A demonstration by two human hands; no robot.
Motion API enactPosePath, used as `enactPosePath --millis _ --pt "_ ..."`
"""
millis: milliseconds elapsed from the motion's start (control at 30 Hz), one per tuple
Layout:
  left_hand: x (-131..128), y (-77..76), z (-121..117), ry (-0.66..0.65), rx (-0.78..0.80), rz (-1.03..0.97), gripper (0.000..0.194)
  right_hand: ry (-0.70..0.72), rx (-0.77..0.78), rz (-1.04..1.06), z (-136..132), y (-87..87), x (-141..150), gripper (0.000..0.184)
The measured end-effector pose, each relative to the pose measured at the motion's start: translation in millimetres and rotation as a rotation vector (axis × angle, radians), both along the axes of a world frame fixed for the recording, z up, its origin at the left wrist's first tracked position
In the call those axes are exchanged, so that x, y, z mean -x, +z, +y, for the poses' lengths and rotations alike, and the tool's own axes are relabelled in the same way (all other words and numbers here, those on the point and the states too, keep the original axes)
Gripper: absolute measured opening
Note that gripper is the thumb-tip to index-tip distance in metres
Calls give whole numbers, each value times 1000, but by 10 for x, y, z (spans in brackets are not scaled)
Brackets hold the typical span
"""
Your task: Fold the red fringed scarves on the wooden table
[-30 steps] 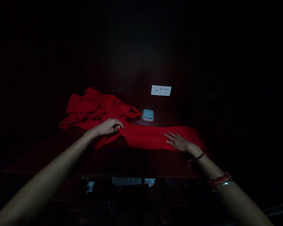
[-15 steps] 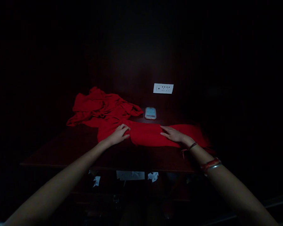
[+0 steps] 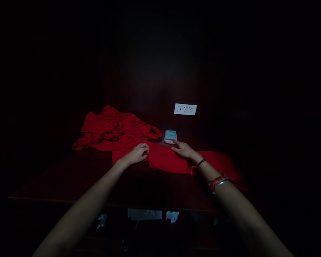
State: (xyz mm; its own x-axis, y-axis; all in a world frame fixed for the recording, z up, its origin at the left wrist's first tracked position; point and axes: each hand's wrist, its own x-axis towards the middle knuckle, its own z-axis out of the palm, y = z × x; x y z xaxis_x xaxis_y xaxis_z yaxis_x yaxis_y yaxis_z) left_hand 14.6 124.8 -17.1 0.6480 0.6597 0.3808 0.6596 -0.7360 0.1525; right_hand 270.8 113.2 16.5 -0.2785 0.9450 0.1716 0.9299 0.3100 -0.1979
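Observation:
A long red cloth (image 3: pixel 166 160) lies across a dark wooden table (image 3: pixel 69 178), bunched in a heap at the far left and stretched flat toward the right. My left hand (image 3: pixel 137 154) rests on the cloth near its middle, fingers curled and pinching a fold. My right hand (image 3: pixel 184 150) lies flat on the cloth with fingers stretched out, fingertips close to a phone (image 3: pixel 170 136) with a lit screen. A thread and bangles sit on my right wrist.
A white socket plate (image 3: pixel 185 109) is on the dark wall behind the table. Scraps of white paper (image 3: pixel 144 214) lie on the floor under the table's front edge. The room around is very dark.
My right hand has slid left along the cloth toward the phone. My left hand has shifted slightly right, and the two hands are closer together.

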Motion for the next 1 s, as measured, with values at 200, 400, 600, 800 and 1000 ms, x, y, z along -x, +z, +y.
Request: enactPosePath --millis 200,400,600,800,1000 --pt "91 223 -161 -72 38 -175 9 -106 50 -86 173 -181 134 29" --pt "-10 281 -374 -289 281 24 8 -300 -145 -52 122 -141 118 36" --pt "44 299 -377 -387 440 13 19 -257 -130 -54 -44 -72 112 38" --pt "158 107 -195 72 288 82 54 226 58 -55 -404 -29 242 66" --pt "385 -34 -160 228 334 333 84 153 317 -209 -491 -236 389 79"
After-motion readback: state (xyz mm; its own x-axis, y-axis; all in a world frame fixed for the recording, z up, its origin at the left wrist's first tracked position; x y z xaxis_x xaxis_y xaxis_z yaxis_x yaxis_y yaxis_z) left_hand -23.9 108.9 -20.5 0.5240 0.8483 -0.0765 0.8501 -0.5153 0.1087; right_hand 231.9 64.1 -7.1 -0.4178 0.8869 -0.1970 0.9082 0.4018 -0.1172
